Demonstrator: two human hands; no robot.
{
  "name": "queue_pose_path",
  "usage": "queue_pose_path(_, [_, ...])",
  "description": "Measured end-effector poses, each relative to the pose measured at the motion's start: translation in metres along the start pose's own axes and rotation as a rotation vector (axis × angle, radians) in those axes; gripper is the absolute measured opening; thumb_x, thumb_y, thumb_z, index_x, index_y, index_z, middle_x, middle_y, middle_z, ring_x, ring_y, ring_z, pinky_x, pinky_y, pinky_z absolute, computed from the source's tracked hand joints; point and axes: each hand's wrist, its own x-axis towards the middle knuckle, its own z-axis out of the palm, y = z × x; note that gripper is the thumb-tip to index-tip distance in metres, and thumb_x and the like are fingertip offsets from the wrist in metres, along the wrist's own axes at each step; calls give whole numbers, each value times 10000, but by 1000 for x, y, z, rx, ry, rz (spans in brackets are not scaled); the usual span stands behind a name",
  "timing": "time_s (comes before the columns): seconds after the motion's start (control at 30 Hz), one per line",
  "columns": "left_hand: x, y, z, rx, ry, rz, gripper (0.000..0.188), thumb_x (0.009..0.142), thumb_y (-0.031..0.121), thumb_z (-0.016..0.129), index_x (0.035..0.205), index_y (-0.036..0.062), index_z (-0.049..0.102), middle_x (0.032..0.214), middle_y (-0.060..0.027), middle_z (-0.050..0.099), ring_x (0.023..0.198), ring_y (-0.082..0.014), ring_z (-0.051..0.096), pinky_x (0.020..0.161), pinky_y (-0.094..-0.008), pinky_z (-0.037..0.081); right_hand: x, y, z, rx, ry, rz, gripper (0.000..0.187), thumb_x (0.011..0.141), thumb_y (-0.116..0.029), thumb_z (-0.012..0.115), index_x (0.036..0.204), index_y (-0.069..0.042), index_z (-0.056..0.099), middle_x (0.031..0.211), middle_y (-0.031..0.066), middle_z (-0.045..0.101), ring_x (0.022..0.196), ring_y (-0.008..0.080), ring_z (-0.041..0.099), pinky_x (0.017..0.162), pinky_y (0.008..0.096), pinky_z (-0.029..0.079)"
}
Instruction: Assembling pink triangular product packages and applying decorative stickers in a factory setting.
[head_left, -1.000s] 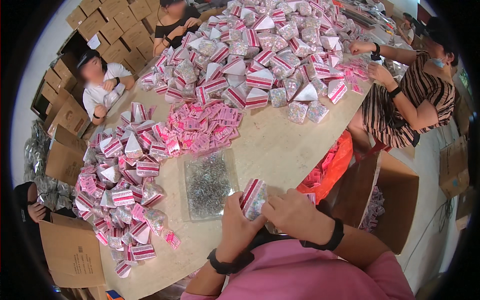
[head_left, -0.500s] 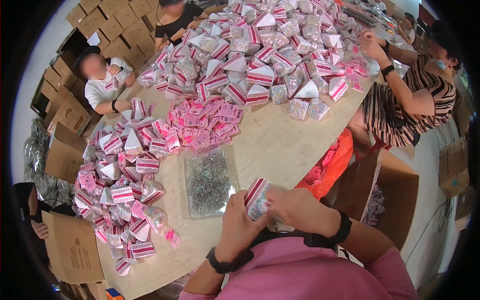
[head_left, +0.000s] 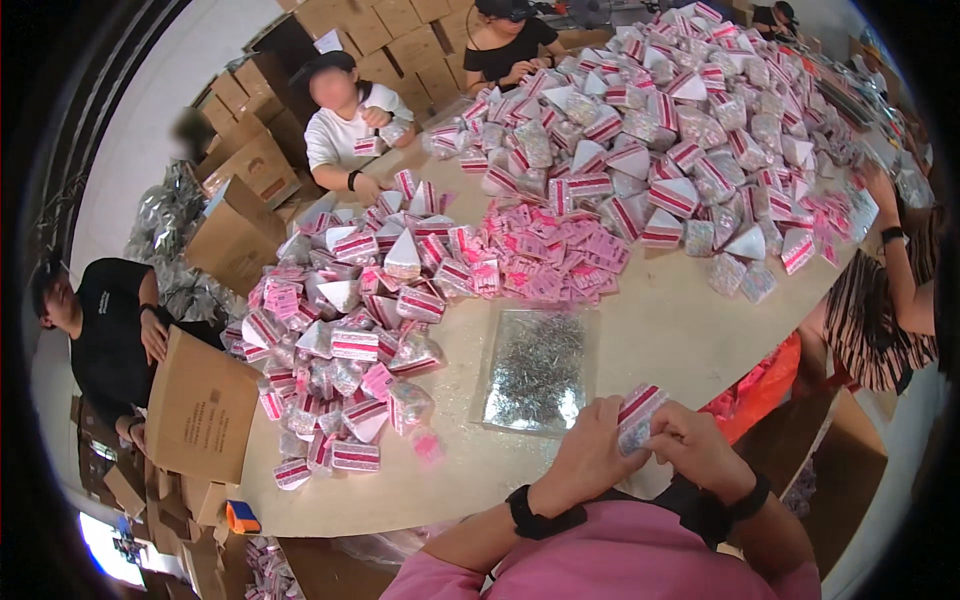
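Wedge-shaped packet (head_left: 638,418) is held up at the near edge of the tabletop (head_left: 690,310), banded in magenta and white over a pale speckled lower part. Left hand (head_left: 590,452) pinches it from the left, thumb against the fingers. Right hand (head_left: 697,448) has its fingers bent in at the packet's lower right; cannot tell whether they grip it or only touch.

Clear tray (head_left: 492,398) of thin metal pieces (head_left: 540,352) lies just beyond and left of the left hand, its near right corner close to the knuckles. Pink cards (head_left: 555,250) are heaped past the tray's far rim. Second heap of packets (head_left: 355,345) is further left, well apart from the hands; bare surface runs from its near side to the near edge. Largest pile (head_left: 650,140) fills the far side.

Widest open room: straight ahead and slightly right of the hands, a bare strip between tray and right-hand table edge, reaching to the far pile. Right of the right hand the surface ends; an orange-red bag (head_left: 757,388) and an open carton (head_left: 845,450) are beyond that edge. Directly left, below the tray, the surface is also bare.
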Motion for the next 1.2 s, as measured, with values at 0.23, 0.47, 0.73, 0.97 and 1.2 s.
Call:
queue_pose_path(0.23, [2, -3, -10, -107, 81, -34, 687, 698, 300, 749, 1206, -27, 421, 1104, -225, 505, 1038, -358, 520, 866, -408, 441, 9, -8, -13, 431, -107, 51, 90, 843, -59, 607, 895, -15, 548, 725, 24, 597, 638, 66, 567, 535, 204, 440])
queue_pose_path(0.47, [-2, -3, -6, -23, 192, 18, 652, 670, 245, 781, 1177, -9, 460, 1066, -180, 536, 989, -307, 554, 858, -382, 443, 24, 11, -2, 372, -97, -63, 94, 837, -68, 623, 887, -18, 563, 755, 37, 600, 636, 77, 573, 579, 216, 445])
queue_pose_path(0.73, [-17, -83, -124, -196, 604, -235, 635, 734, 209, 762, 1242, -37, 470, 1116, -134, 552, 1015, -195, 527, 883, -345, 434, 20, 14, -8, 464, -113, 162, 170, 880, -137, 565, 980, -1, 548, 800, 81, 633, 621, 131, 621, 498, 222, 465])
queue_pose_path(0.97, [-45, -124, -232, 736, 1180, -92, 612, 828, 209, 683, 1305, -60, 411, 1302, -249, 466, 1220, -342, 441, 1024, -410, 336, 17, 45, 2, 512, -100, 188, 127, 891, -116, 556, 952, -4, 554, 761, 71, 636, 625, 113, 613, 533, 214, 467])
queue_pose_path(1.2, [4, -115, -74, 378, 404, 169, 312, 755, 139, 698, 1030, 36, 593, 971, -141, 611, 941, -315, 571, 794, -413, 477, 13, 48, 18, 438, -187, 251, 103, 876, -97, 551, 926, -8, 565, 744, 46, 632, 626, 101, 607, 538, 215, 462])
